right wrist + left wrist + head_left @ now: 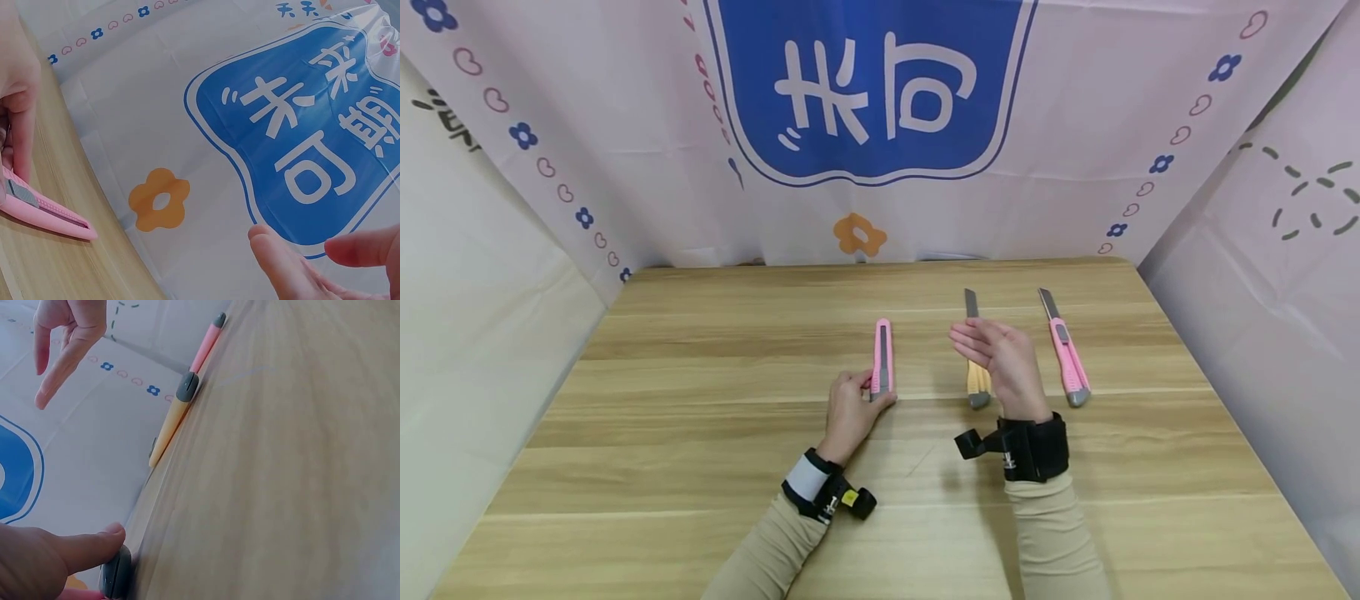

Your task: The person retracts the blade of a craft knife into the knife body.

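Observation:
My left hand (852, 412) pinches the grey end of a pink box cutter (883, 350) between thumb and fingers. This cutter lies on the table with no blade showing out of its tip. My right hand (1013, 371) is held above a yellow box cutter (978, 383), fingers extended and holding nothing; it partly hides that cutter in the head view. The yellow cutter's blade sticks out toward the back. Farther right lies another pink box cutter (1068, 360), also with its blade out. In the left wrist view my thumb (94, 550) touches the held cutter's grey end.
The wood-grain table (662, 467) carries the cutters. A white curtain with a blue sign (880, 158) hangs along its back edge, and pale cloth walls (1262, 275) stand at both sides. Each wrist wears a black strap (1037, 450) with a small camera.

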The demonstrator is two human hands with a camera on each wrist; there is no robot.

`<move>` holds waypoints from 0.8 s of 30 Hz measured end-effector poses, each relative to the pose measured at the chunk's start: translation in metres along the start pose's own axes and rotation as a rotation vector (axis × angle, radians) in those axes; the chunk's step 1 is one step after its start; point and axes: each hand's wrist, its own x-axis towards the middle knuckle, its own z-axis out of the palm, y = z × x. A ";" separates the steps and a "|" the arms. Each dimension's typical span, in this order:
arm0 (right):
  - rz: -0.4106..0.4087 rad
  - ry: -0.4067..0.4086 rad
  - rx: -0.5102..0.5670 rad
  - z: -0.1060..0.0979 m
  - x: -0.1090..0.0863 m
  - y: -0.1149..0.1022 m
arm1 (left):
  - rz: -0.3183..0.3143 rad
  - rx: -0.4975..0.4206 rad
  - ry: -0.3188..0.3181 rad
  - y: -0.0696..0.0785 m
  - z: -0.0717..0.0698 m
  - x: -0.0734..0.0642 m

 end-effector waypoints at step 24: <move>-0.039 0.185 -0.393 -0.002 0.000 0.005 | -0.041 -0.073 -0.042 0.001 -0.002 0.000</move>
